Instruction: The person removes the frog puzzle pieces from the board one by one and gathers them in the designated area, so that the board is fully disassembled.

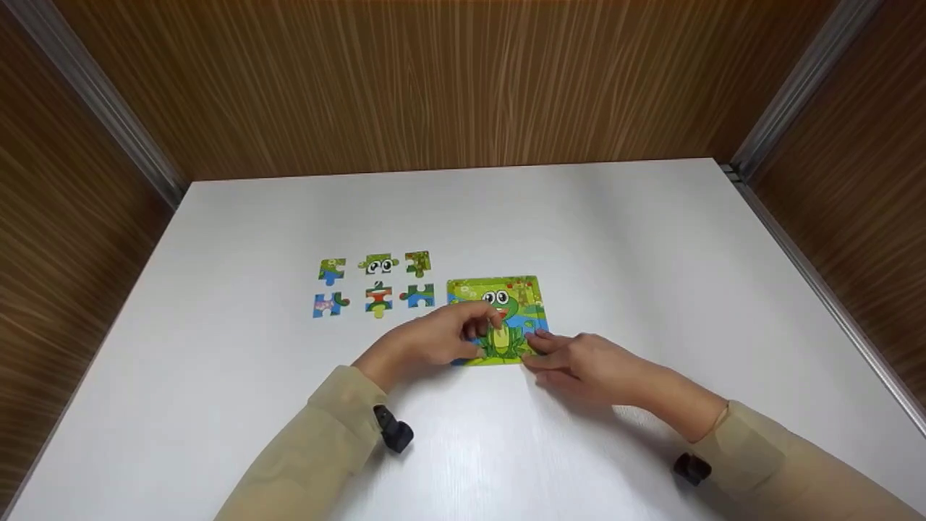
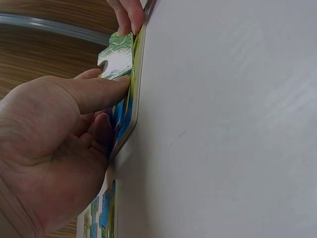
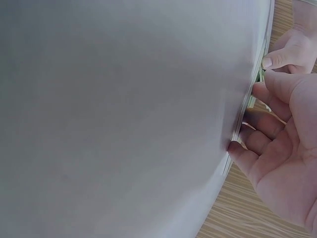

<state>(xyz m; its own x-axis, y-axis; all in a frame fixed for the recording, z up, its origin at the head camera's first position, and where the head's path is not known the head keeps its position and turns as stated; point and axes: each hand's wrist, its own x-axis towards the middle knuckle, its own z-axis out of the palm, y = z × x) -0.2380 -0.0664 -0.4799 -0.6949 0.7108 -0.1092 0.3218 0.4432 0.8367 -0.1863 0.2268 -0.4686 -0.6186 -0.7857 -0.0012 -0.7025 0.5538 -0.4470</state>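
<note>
A square frog puzzle board (image 1: 535,304) lies on the white table, with both hands over its near half. My left hand (image 1: 441,334) pinches a puzzle piece (image 2: 118,60) between thumb and fingers. In the left wrist view that piece stands tilted above the board, its printed face catching a glare. At the board's near right corner, my right hand (image 1: 589,367) grips the edge with thumb and fingertips. The right wrist view shows its fingers (image 3: 255,141) bent along that edge. Hands cover part of the frog picture.
Left of the board, several loose pieces lie in two rows, among them an eyes piece (image 1: 379,265) and a red-mouthed piece (image 1: 378,297). Wood-grain panels (image 1: 434,87) enclose the white table (image 1: 217,405) at the back and sides.
</note>
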